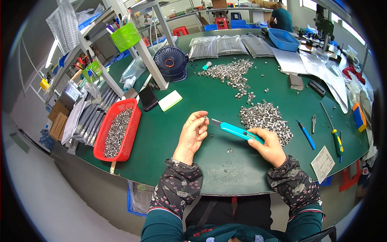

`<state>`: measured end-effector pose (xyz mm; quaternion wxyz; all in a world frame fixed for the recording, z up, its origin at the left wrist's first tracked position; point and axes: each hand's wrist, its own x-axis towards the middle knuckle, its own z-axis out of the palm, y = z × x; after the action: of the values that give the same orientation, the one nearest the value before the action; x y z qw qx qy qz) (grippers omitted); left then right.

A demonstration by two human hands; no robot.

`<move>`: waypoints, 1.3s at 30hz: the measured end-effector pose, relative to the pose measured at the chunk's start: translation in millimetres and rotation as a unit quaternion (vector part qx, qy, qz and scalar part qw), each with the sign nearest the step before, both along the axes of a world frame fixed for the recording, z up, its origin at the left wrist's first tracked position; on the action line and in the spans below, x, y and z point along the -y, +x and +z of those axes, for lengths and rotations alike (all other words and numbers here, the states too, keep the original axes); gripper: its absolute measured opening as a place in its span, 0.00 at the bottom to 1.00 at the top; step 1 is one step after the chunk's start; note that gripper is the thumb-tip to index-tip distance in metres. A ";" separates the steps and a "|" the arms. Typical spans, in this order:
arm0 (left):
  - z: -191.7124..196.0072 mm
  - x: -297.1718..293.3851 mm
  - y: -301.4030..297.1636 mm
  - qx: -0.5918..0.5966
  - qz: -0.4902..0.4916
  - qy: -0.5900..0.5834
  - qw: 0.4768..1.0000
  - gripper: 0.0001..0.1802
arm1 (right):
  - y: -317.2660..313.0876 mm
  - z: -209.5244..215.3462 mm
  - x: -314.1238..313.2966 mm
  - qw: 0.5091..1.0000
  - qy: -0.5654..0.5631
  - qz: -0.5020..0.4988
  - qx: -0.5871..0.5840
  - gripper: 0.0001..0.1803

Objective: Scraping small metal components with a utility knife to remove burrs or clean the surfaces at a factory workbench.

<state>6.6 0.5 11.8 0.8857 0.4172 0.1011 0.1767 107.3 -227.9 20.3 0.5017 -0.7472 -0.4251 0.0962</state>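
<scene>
My left hand pinches a small silvery metal ring between thumb and fingertips. In my right hand is a turquoise utility knife, its blade out and pointing left toward the ring, with a small gap between them. Just beyond the knife lies a heap of similar metal rings, and a looser spread of them stretches farther back. At the left, a red plastic basket holds many more small metal parts. A few tiny bits lie on the green table below my hands.
A dark fan, a phone and a white-and-green box stand left of centre. To the right lie a blue pen-like tool, a screwdriver and a paper label. A blue tray sits far back; a person is beyond.
</scene>
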 end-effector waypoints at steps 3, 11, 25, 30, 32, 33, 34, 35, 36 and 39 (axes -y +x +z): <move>-0.2 1.6 0.0 -0.005 0.011 0.014 1.000 0.06 | -0.5 -2.3 -0.5 1.000 0.002 0.006 -0.010 0.15; 1.7 6.0 -0.5 -0.003 -0.008 0.040 0.999 0.05 | -0.8 -1.5 0.7 0.999 0.017 0.025 -0.028 0.15; -3.3 7.5 0.7 -0.021 0.004 0.151 0.988 0.06 | -3.6 -6.6 0.5 0.983 0.017 -0.047 0.177 0.14; -3.2 8.1 0.5 -0.028 0.008 0.155 0.987 0.08 | -6.9 -1.6 1.1 0.972 0.011 -0.062 0.227 0.14; -3.5 7.7 0.7 -0.031 0.008 0.158 0.987 0.08 | -7.6 -0.7 1.0 0.967 0.009 -0.066 0.244 0.14; -3.9 7.7 0.8 -0.040 0.007 0.156 0.987 0.08 | -7.9 -0.4 1.3 0.963 0.011 -0.070 0.260 0.14; -4.2 7.5 0.8 -0.049 0.006 0.153 0.987 0.09 | -8.1 -0.3 1.3 0.958 0.013 -0.073 0.275 0.15; -4.7 7.2 0.5 -0.049 0.008 0.152 0.987 0.09 | -8.2 -0.3 1.0 0.958 0.013 -0.072 0.276 0.15; -5.0 7.0 0.5 -0.051 0.003 0.138 0.989 0.09 | -8.2 0.1 0.9 0.955 0.013 -0.074 0.288 0.15; -3.1 9.0 0.5 -0.066 0.008 0.119 0.991 0.11 | -8.8 1.4 0.5 0.950 0.014 -0.073 0.305 0.16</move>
<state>7.1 -8.5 8.7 0.8194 0.5298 0.1413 0.1668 98.5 -228.4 21.7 0.3644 -0.7628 -0.5033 -0.1790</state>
